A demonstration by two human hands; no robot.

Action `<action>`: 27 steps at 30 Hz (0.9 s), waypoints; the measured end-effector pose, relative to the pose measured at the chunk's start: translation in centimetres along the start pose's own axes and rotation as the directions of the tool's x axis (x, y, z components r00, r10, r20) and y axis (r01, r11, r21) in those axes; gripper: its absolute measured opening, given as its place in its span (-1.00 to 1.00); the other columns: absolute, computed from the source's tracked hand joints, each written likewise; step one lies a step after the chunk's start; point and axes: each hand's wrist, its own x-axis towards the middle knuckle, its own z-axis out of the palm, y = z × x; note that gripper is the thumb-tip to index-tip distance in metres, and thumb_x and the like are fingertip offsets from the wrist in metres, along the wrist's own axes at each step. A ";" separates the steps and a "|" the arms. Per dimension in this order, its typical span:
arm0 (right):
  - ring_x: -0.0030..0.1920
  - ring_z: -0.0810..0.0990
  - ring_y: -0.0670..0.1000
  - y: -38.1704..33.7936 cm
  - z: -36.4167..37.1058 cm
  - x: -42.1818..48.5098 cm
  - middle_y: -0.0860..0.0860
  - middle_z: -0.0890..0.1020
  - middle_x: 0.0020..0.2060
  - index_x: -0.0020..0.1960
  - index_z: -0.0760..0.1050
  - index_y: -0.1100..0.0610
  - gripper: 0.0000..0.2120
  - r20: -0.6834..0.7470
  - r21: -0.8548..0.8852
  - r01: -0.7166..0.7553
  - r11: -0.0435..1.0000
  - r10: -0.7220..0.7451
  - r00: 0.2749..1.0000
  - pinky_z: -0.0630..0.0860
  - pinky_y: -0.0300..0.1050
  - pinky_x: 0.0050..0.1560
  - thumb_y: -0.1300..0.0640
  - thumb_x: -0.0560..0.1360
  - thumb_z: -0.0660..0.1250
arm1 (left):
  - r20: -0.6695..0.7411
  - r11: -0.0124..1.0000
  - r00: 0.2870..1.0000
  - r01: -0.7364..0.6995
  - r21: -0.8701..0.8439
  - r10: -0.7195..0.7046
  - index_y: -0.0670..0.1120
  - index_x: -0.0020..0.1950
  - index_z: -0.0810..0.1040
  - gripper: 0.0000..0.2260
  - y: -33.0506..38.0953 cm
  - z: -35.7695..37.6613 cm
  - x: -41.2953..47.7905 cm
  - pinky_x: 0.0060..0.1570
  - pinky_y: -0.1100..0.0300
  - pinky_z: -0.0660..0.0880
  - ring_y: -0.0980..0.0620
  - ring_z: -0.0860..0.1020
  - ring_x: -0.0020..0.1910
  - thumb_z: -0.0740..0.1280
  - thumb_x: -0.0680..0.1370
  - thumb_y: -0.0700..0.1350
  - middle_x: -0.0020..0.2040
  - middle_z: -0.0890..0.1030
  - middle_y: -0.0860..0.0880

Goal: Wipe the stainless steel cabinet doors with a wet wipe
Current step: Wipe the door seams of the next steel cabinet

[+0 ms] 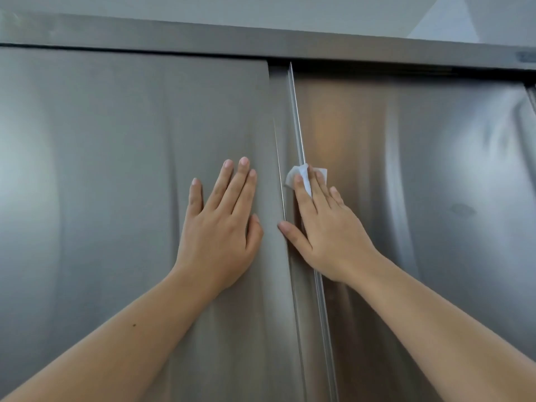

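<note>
Two brushed stainless steel sliding doors fill the view. The left door (101, 175) overlaps the right door (420, 184) near the middle. My left hand (223, 221) lies flat on the left door with its fingers straight and spread. My right hand (324, 227) presses a small white wet wipe (301, 174) against the right door's raised vertical edge strip (297, 117). The wipe shows above and between my straight fingertips; most of it is hidden under them. My right thumb touches the seam between the doors.
A steel top rail (203, 39) runs across above both doors, with a pale wall (290, 10) over it. A dark track gap (406, 71) sits above the right door. The right door's far edge (532, 97) shows at the frame's right.
</note>
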 end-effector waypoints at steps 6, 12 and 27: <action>0.50 -0.24 0.06 -0.1 -1.2 3.2 0.13 -0.22 0.51 0.51 -0.28 0.19 -0.26 -0.005 0.018 -0.056 0.998 0.057 0.998 -0.21 -0.06 0.44 -0.25 0.53 -0.17 | -0.010 1.000 1.000 0.008 -0.008 -0.008 -0.26 0.42 0.32 -0.49 0.2 -0.1 -1.1 0.30 -0.24 0.18 -0.15 0.24 0.43 0.03 0.50 -0.09 0.45 0.28 -0.17; 0.48 -0.29 0.00 -1.0 0.5 -0.9 0.08 -0.24 0.50 0.49 -0.34 0.15 -0.28 -0.020 0.073 -0.064 0.995 0.065 0.998 -0.28 -0.11 0.42 -0.26 0.51 -0.22 | -0.007 1.000 1.000 0.007 -0.013 -0.008 -0.25 0.42 0.31 -0.49 1.1 0.1 -3.2 0.32 -0.25 0.15 -0.14 0.22 0.44 0.05 0.51 -0.09 0.45 0.27 -0.17; 0.45 -0.36 0.02 -2.0 2.3 -7.3 0.10 -0.30 0.45 0.49 -0.32 0.18 -0.22 0.053 0.025 -0.041 0.999 0.039 0.998 -0.45 -0.24 0.34 -0.30 0.49 -0.21 | 0.008 0.998 1.000 -0.005 -0.069 0.005 -0.26 0.43 0.29 -0.50 4.3 0.7 -7.3 0.35 -0.20 -0.01 -0.16 0.23 0.43 0.05 0.52 -0.08 0.45 0.27 -0.19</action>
